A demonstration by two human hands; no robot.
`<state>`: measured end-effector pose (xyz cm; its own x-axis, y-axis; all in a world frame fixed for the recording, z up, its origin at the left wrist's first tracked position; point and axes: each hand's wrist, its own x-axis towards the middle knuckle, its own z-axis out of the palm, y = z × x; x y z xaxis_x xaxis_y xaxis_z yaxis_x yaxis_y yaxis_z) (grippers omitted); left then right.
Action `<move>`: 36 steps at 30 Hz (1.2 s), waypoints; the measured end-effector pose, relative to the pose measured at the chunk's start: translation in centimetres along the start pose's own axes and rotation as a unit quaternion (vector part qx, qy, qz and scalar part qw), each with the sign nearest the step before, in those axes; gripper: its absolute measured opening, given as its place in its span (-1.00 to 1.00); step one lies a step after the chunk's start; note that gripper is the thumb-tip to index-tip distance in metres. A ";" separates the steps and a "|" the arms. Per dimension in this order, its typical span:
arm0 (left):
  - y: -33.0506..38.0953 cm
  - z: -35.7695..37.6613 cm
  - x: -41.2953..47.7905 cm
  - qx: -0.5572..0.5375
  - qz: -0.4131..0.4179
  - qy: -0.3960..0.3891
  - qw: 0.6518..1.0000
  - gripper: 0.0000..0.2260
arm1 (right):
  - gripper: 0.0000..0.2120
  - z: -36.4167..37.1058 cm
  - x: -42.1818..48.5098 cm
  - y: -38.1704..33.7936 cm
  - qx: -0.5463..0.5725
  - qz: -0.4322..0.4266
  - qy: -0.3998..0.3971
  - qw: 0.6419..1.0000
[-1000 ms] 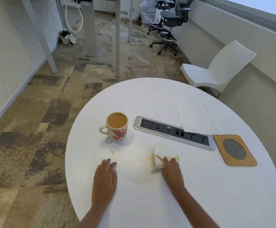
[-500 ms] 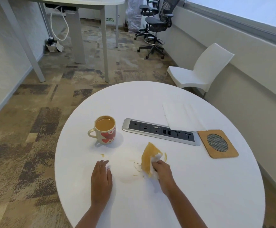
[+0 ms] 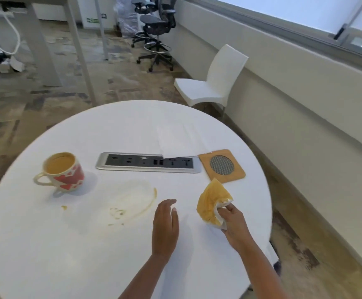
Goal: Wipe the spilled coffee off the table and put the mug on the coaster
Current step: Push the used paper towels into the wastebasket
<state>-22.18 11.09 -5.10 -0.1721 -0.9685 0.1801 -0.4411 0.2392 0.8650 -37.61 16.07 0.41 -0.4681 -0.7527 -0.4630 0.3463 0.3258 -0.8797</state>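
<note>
right hand (image 3: 233, 223): lower right, pinches stained tissue (image 3: 212, 205) above counter (image 3: 46, 255)
left hand (image 3: 165, 225): flat, fingers straight, holds nothing
mug (image 3: 62, 172): left, full
coaster (image 3: 222, 166): right, bare

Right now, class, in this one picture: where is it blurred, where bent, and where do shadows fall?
Head view: motion blur smears the mug, floor and table rim; the wide lens bows the window sill; a soft shadow falls right of the mug.

Bare table (image 3: 132, 130) behind socket strip (image 3: 148, 162)
</note>
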 end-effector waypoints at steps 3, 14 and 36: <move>3.7 5.3 -1.9 -0.028 0.023 -0.040 0.999 -0.81 | -0.82 -6.6 -0.2 -1.2 -0.022 -0.018 0.058 0.998; 14.0 22.5 -7.6 -0.024 0.065 -0.164 0.984 -0.74 | -0.88 -29.3 1.1 -0.9 -0.137 -0.016 0.201 0.970; -1.7 51.7 -5.4 0.371 0.000 -0.434 0.821 -0.51 | -0.57 -40.9 24.9 19.6 -0.309 0.148 0.271 0.899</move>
<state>-66.01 19.50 -31.78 -0.5922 -0.6322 -0.4997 -0.8014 0.5271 0.2829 -75.71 27.06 -32.81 -0.8157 -0.2457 -0.5236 0.0810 0.8478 -0.5240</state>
